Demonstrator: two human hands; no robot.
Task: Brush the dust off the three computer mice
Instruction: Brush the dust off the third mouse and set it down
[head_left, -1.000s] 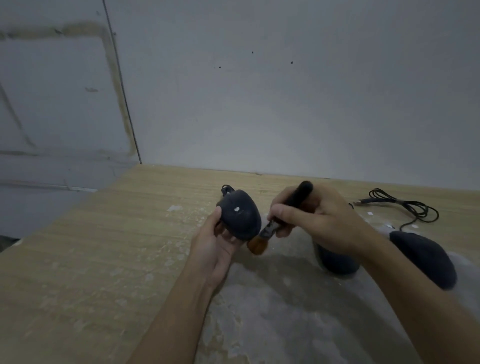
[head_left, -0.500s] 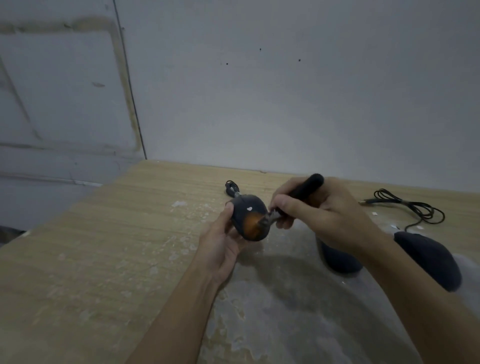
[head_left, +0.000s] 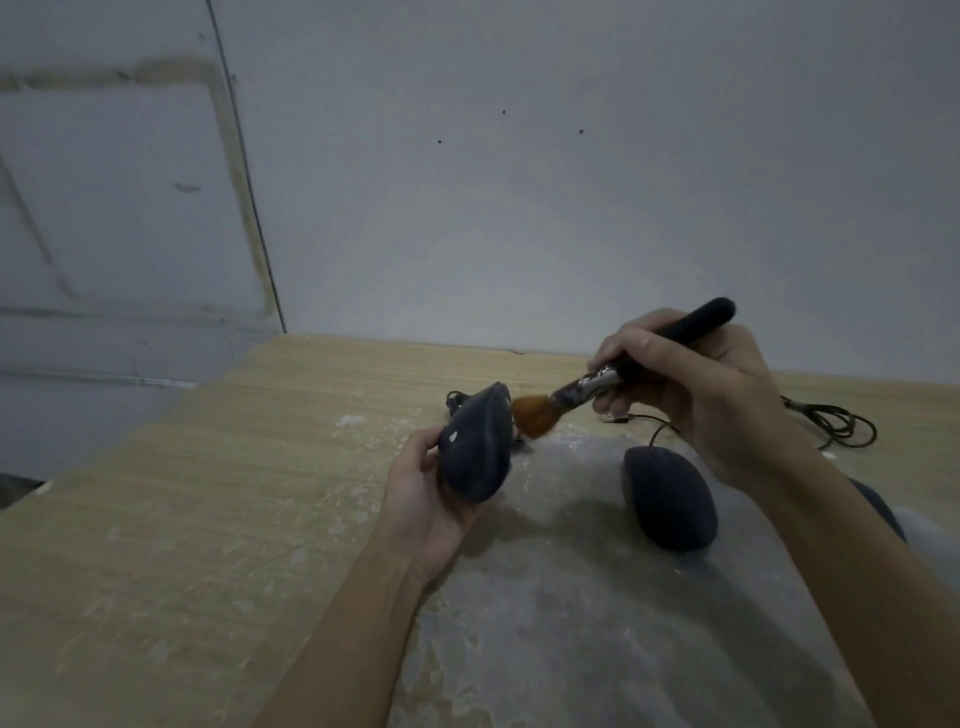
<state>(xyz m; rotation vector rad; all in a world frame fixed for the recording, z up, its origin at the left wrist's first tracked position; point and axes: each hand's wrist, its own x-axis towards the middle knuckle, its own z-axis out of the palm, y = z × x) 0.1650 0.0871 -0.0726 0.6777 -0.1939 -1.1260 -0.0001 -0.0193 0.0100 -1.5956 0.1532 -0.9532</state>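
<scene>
**Brush swings out to the front tip of the held mouse**

The left hand (head_left: 421, 499) grips the dark rounded computer mouse with a small pale fleck on its shell (head_left: 475, 449), lifted off the pale wooden table (head_left: 182, 519), fingers and thumb curled round its near end. The right hand (head_left: 691, 395) is clamped on the black-handled brush with orange bristles and a paint-spattered metal ferrule (head_left: 613, 382). Half a second ago the bristles lay pressed on the middle of this mouse's shell; now they stand at its far tip, just touching the edge or barely clear of it, I cannot tell which. The handle has also tipped, its butt pointing up and away from the mouse. I judge this the end of a stroke along the shell, so the first mouse is partly swept, and the pale fleck remains on it.

Just right of the held mouse, a second dark oval mouse (head_left: 670, 501) lies on a grey dusty patch of tabletop (head_left: 545, 623), its thin black cable (head_left: 836, 423) trailing towards the wall. Further right of the held mouse, a third dark mouse (head_left: 883, 512) peeks out behind the right forearm. Both look untouched by either hand.

No container is in view.
</scene>
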